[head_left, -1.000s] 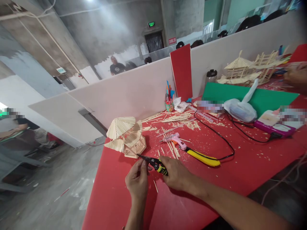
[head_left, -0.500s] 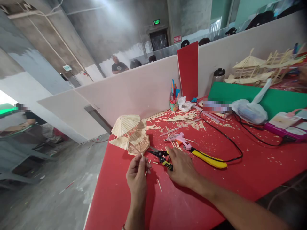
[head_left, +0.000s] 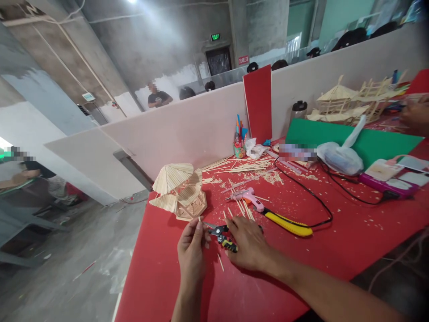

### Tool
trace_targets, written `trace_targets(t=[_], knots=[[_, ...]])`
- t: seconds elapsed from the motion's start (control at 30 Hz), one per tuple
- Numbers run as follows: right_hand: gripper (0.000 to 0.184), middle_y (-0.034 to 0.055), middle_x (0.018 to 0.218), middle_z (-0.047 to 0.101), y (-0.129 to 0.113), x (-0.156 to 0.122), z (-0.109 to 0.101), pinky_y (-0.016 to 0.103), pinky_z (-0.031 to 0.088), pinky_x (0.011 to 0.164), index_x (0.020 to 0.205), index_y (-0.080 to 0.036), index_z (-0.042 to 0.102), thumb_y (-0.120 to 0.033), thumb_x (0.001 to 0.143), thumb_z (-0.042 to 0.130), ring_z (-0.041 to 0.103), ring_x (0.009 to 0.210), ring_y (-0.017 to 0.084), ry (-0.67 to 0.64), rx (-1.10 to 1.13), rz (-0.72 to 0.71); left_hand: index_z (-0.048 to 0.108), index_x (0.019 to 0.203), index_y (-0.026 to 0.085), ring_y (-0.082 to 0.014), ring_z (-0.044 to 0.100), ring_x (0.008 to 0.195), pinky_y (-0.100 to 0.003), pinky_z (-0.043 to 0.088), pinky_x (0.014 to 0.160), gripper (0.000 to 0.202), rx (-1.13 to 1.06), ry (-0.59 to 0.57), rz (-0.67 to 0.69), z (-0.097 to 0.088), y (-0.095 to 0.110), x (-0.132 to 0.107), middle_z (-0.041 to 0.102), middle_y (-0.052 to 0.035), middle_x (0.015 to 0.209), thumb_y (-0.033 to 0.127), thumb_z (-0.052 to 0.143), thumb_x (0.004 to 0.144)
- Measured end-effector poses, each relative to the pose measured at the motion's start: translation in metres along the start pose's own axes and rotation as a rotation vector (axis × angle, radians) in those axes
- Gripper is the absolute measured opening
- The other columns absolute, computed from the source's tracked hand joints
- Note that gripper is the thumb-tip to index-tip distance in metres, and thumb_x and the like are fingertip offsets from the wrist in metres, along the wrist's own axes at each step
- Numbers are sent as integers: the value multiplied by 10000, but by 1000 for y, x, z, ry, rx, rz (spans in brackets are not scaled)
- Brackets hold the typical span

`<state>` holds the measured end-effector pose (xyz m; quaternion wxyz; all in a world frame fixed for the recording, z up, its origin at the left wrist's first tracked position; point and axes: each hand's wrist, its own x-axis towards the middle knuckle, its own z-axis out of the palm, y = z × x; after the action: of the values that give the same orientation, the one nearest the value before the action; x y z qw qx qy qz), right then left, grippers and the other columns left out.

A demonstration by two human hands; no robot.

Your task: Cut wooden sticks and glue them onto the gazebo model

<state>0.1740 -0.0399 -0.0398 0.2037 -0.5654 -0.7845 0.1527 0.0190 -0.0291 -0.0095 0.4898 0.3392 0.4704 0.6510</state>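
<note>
Near the front of the red table, my left hand (head_left: 191, 243) pinches a short thin wooden stick (head_left: 200, 219) between thumb and fingers. My right hand (head_left: 250, 243) is wrapped round the black and yellow handles of a pair of cutting pliers (head_left: 219, 230). Their jaws point left and lie close beside the stick; whether they touch it I cannot tell. Just beyond my left hand stands a small pavilion model (head_left: 177, 188) built of wooden sticks, with layered roof pieces and an octagonal base. A loose stick piece (head_left: 220, 262) lies on the table between my wrists.
A pink glue gun (head_left: 248, 197) lies beside a yellow-handled tool (head_left: 288, 222), with a black cable looping round. Wooden sticks (head_left: 246, 166) and shavings are strewn behind. A pen cup (head_left: 239, 150), a green board (head_left: 348, 138) and a purple power strip (head_left: 385, 185) stand farther back.
The pliers have shifted left and their jaws have come up to the stick in my left hand. The whole view has turned slightly to the right.
</note>
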Motion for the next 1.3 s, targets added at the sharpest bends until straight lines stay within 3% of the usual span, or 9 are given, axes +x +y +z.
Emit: trace_targets(t=[0.23,0.53,0.7,0.83,0.93,1.1,1.3], knots=[[613,140,1194,579,1,1,3,436,416,918,1314,-150,537,-370,747,621,535,1067,310,35,7,6,709,864,162,-58,482,461,-166,368,420,372,-46,20,-37,-3,5,-1,612,27,625,374,875,608],[543,122,1188,581,-3,-6,4,423,405,921,1226,-183,591,-382,724,649,541,1069,299,-15,14,-23,703,868,156,-58,474,454,-168,357,412,397,-56,65,-47,-7,6,2,612,26,630,382,875,590],[554,139,1159,590,-2,-5,0,420,417,863,1248,-168,581,-401,748,625,548,1036,313,-11,-75,54,693,844,153,-57,477,469,-156,371,421,343,25,93,-11,-14,13,5,589,32,620,373,837,625],[559,156,1160,588,1,-1,-2,411,418,839,1259,-160,572,-395,754,625,543,1039,319,8,-133,107,690,788,141,-103,513,447,-197,420,405,330,300,-22,-156,-22,14,10,550,32,536,386,819,609],[604,158,1143,589,2,-1,0,422,418,841,1304,-156,542,-421,769,631,540,1038,326,20,-145,96,685,734,138,-124,547,449,-276,519,480,314,374,-100,-218,-25,5,13,566,23,541,396,805,603],[633,167,1147,582,0,-1,3,444,416,848,1310,-145,540,-467,775,648,522,1049,339,51,-159,106,689,715,143,-126,579,467,-269,534,532,268,368,-57,-106,-27,-12,24,571,25,534,364,802,614],[537,161,1141,590,-3,-3,4,458,393,866,1260,-170,581,-478,823,634,514,1056,341,97,-156,81,699,829,142,-179,658,555,-289,545,537,351,396,40,-2,-26,-16,34,670,-22,674,383,804,596]])
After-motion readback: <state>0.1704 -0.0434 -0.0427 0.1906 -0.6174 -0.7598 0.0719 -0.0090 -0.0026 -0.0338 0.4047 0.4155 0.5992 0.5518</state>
